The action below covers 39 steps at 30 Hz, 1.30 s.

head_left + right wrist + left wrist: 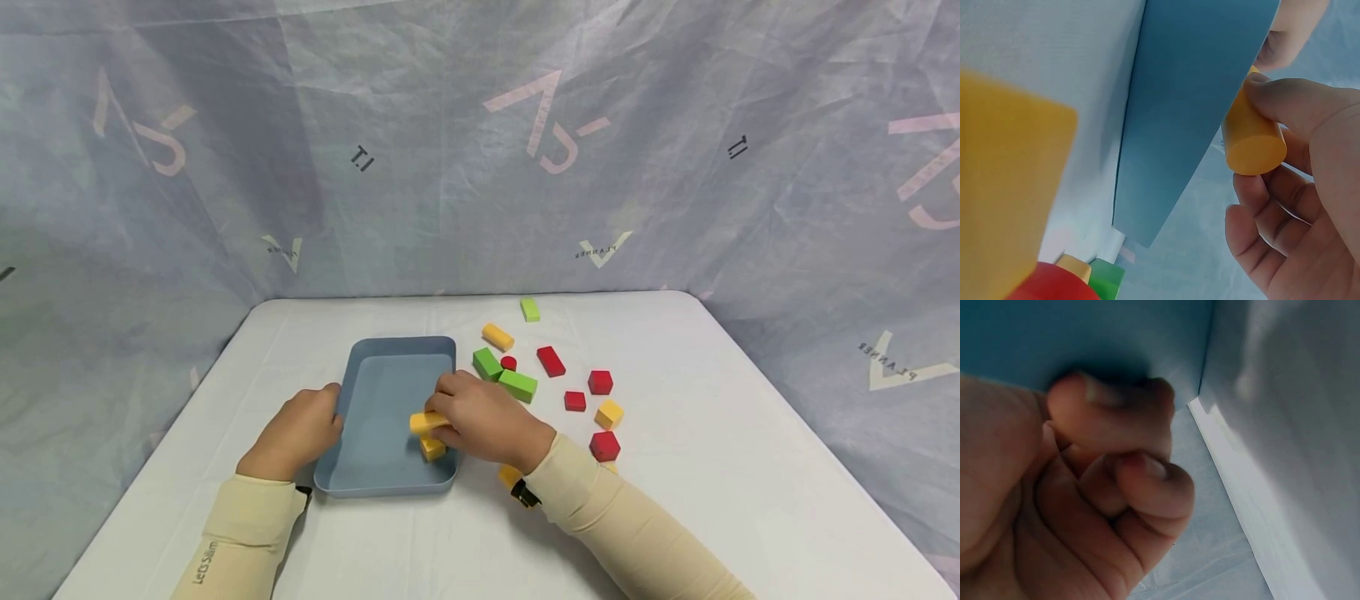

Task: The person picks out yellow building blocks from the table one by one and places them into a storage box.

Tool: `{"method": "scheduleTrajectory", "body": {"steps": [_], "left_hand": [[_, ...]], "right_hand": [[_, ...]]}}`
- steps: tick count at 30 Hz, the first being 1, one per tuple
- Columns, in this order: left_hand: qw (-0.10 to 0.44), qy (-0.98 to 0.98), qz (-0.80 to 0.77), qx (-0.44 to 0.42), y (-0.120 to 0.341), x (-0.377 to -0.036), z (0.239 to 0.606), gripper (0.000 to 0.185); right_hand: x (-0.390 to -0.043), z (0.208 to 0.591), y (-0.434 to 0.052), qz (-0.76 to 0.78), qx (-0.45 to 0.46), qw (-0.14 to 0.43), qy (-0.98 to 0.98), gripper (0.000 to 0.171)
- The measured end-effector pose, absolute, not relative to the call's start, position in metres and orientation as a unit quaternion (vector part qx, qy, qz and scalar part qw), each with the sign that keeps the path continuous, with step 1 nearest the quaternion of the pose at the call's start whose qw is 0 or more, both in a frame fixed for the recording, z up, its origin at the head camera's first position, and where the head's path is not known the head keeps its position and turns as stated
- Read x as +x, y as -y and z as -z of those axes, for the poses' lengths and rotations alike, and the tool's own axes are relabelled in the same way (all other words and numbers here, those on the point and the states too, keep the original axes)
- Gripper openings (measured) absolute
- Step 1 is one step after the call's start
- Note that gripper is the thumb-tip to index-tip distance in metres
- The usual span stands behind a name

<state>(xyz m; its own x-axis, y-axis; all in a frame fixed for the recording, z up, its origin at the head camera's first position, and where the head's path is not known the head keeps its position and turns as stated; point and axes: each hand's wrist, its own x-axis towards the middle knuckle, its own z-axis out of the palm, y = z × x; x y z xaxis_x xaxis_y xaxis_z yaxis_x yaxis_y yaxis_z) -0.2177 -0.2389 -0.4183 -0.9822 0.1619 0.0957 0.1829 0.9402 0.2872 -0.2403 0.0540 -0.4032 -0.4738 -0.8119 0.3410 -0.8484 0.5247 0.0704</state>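
Observation:
A shallow blue-grey tray [378,400] lies on the white table. My right hand [483,417] pinches a yellow cylinder [423,422] between thumb and fingers at the tray's right rim; in the right wrist view the cylinder [1255,144] shows its round end above the tray wall. Below it, a yellow block [432,449] sits inside the tray, partly covered by the cylinder and hand. My left hand [300,429] grips the tray's left edge. Its curled fingers [1147,487] lie against the blue wall in the left wrist view.
Right of the tray lie green blocks [518,385], a red cylinder [508,363], another yellow cylinder [497,337], several red blocks [601,382] and a yellow cube [610,414]. A light green block [530,310] is near the back edge. My right forearm partly covers more yellow pieces [510,476].

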Motion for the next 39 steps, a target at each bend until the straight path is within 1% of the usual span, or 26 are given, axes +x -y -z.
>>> {"method": "scheduleTrajectory", "body": {"steps": [8,15,30,39], "left_hand": [[0.037,0.985,0.146,-0.088,0.2390,-0.2182,0.4187,0.029],[0.036,0.985,0.145,-0.087,0.2394,-0.2184,0.4190,0.033],[0.037,0.985,0.145,-0.088,0.2391,-0.2178,0.4183,0.033],[0.035,0.985,0.149,-0.085,0.2385,-0.2170,0.4177,0.033]], "right_hand": [[-0.2379,0.4062,-0.0515,-0.060,0.487,0.161,0.856,0.028],[-0.2366,0.4068,-0.0502,-0.063,0.489,0.155,0.856,0.028],[-0.2366,0.4120,-0.0481,-0.070,0.499,0.164,0.848,0.030],[-0.2337,0.4083,-0.0473,-0.071,0.495,0.135,0.855,0.029]]}}
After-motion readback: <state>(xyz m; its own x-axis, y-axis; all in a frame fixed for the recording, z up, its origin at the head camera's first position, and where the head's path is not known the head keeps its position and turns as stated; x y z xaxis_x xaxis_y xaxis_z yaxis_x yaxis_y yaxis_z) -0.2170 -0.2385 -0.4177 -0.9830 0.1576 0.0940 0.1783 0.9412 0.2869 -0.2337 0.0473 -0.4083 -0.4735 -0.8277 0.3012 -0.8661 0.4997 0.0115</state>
